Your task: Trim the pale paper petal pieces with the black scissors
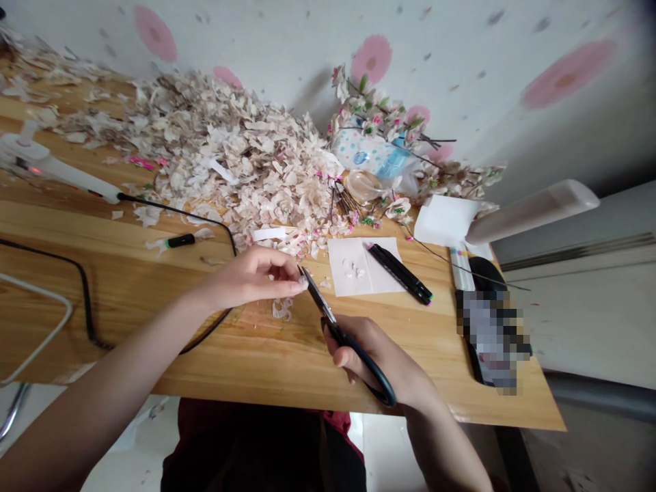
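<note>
White piece [303,281]: held in the air over the table, at the fingertips of the left hand and right beside the scissor tips; its exact outline is too small to be told.
Left hand [259,277]: thumb and fingers are pressed together, the piece pinched between them; enough of its edge should be left proud for a clean cut, with the fingertips kept behind the cutting line.
Scissors [342,333]: blades pointed up and to the left, tips seemingly parted by a narrow gap; whether the piece is already between them cannot be told. Small snips near the tips are probably best, the piece being turned rather than the blades.
Right hand [367,345]: wrapped around the black handles; a loose, steady hold is advised so that the blades are not twisted.
Cuttings [281,309]: scattered on the wood beneath the left hand.
Paper sheet [341,285]: lain just beyond the blades, with small scraps and black pens [400,273] on it; these could be knocked by a far swing.
Petal heap [246,157]: spread behind the left hand, so little room is left there.
Black cable [177,212]: looped under the left forearm; snagging is best avoided.
Table [287,369]: bare wood is offered toward the front edge and right of the scissors; the front edge is crossed by both arms.
</note>
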Tool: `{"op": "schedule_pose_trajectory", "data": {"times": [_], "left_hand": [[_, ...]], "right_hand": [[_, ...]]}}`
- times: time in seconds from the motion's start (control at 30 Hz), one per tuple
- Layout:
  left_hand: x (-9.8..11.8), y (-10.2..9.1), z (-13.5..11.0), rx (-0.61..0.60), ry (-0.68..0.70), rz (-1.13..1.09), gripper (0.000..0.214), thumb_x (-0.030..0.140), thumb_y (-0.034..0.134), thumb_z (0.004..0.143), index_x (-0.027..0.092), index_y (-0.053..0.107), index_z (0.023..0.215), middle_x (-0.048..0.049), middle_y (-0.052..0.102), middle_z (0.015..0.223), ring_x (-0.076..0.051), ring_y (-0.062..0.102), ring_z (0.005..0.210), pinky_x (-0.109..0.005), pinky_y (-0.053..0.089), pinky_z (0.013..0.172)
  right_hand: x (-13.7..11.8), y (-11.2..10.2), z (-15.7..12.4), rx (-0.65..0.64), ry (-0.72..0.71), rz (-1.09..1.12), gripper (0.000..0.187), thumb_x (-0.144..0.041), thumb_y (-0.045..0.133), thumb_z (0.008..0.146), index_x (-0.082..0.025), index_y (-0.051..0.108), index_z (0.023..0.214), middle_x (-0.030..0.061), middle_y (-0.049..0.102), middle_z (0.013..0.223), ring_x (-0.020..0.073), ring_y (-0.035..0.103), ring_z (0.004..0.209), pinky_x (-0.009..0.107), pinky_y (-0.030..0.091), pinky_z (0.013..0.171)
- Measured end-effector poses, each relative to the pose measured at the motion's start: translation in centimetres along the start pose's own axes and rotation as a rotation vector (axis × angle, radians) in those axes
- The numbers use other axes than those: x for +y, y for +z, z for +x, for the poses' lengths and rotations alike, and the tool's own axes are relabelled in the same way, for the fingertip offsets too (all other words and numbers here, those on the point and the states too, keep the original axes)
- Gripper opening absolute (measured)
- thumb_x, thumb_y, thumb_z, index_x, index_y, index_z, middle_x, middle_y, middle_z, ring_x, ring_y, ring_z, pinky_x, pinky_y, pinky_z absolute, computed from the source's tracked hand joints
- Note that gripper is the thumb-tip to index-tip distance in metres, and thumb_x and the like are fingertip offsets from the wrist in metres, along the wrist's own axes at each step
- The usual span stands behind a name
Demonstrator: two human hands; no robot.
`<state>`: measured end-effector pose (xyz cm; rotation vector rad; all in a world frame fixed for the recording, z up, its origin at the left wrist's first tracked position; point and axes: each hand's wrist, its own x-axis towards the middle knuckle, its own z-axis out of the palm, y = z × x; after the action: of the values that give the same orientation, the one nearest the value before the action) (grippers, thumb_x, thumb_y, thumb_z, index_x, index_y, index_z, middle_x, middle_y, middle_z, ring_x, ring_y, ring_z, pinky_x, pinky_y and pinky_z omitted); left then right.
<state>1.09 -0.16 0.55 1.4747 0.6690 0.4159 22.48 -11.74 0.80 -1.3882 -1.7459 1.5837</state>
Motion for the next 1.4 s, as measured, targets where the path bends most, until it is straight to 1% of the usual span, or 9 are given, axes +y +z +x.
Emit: {"op": "schedule_pose_trajectory", "data": {"times": [0.2,0.43,0.67,0.93,1.1,1.17,1.23,1.33,1.4], "left_hand": [[-0.1,-0.1,0.0,0.02,0.023,0.007,0.015,0.029,0.067,0.077,0.017,0.062,0.068,0.0027,0.06,0.069,-0.01,0.053,0.067,-0.021,0.041,0.063],[-0.1,-0.2,0.1,0.018,0.022,0.024,0.015,0.029,0.067,0.077,0.017,0.062,0.07,0.0022,0.06,0.071,-0.011,0.054,0.069,-0.021,0.042,0.065],[0.2,-0.1,-0.1,0.005,0.007,0.013,0.013,0.025,0.064,0.08,0.015,0.062,0.072,0.0022,0.059,0.072,-0.01,0.051,0.071,-0.021,0.039,0.067],[0.3,0.0,-0.2,0.008,-0.002,-0.02,0.011,0.021,0.063,0.081,0.014,0.061,0.073,0.0026,0.058,0.073,-0.01,0.05,0.072,-0.021,0.038,0.068],[0.0,-0.2,-0.1,-0.008,0.032,-0.022,0.012,0.025,0.066,0.079,0.016,0.063,0.072,0.0025,0.059,0.072,-0.01,0.051,0.07,-0.021,0.039,0.066],[0.0,-0.3,-0.1,-0.017,0.053,-0.013,0.012,0.025,0.067,0.079,0.017,0.064,0.071,0.0019,0.06,0.072,-0.011,0.052,0.07,-0.022,0.039,0.066],[0.2,-0.3,-0.1,-0.028,0.07,0.003,0.012,0.025,0.066,0.079,0.017,0.064,0.071,0.0011,0.061,0.073,-0.012,0.053,0.072,-0.023,0.04,0.068],[0.3,0.0,-0.1,-0.065,0.07,0.055,0.012,0.027,0.066,0.08,0.017,0.064,0.074,-0.0004,0.063,0.076,-0.014,0.055,0.075,-0.025,0.041,0.07],[0.3,0.4,0.0,-0.089,0.057,0.096,0.014,0.029,0.066,0.082,0.017,0.065,0.075,-0.0008,0.063,0.077,-0.014,0.056,0.076,-0.026,0.042,0.071]], "right_hand": [[0.2,0.0,0.0,-0.006,0.007,0.012,0.068,-0.086,0.038,0.076,-0.019,0.042,0.067,-0.0036,0.04,0.059,0.0107,0.037,0.053,0.025,0.022,0.05],[-0.1,0.0,-0.2,0.006,0.001,0.004,0.068,-0.086,0.038,0.076,-0.019,0.043,0.067,-0.0034,0.042,0.059,0.0107,0.037,0.053,0.025,0.022,0.05],[-0.1,0.1,-0.2,0.014,0.004,-0.013,0.068,-0.086,0.037,0.076,-0.019,0.043,0.065,-0.003,0.042,0.058,0.0113,0.038,0.053,0.026,0.024,0.05],[0.0,0.0,-0.1,0.02,-0.01,0.001,0.066,-0.083,0.039,0.078,-0.019,0.042,0.065,-0.0039,0.04,0.056,0.0107,0.037,0.052,0.025,0.025,0.05],[0.2,0.1,-0.1,0.043,0.012,0.076,0.066,-0.083,0.044,0.075,-0.018,0.044,0.065,-0.0043,0.041,0.056,0.0093,0.04,0.05,0.023,0.028,0.046],[0.4,0.3,0.0,0.07,0.026,0.164,0.064,-0.081,0.049,0.076,-0.018,0.047,0.067,-0.0051,0.041,0.054,0.008,0.04,0.045,0.022,0.029,0.043],[0.6,0.5,0.3,0.138,0.009,0.27,0.059,-0.075,0.052,0.081,-0.016,0.052,0.072,-0.006,0.043,0.051,0.0075,0.04,0.041,0.021,0.031,0.042],[0.6,0.7,1.0,0.277,-0.012,0.391,0.047,-0.062,0.061,0.083,-0.015,0.06,0.08,-0.0049,0.049,0.053,0.0096,0.048,0.045,0.023,0.04,0.047],[0.4,0.7,1.5,0.321,-0.014,0.446,0.038,-0.053,0.068,0.081,-0.015,0.062,0.085,-0.0038,0.053,0.058,0.0108,0.053,0.051,0.025,0.046,0.054]]}}
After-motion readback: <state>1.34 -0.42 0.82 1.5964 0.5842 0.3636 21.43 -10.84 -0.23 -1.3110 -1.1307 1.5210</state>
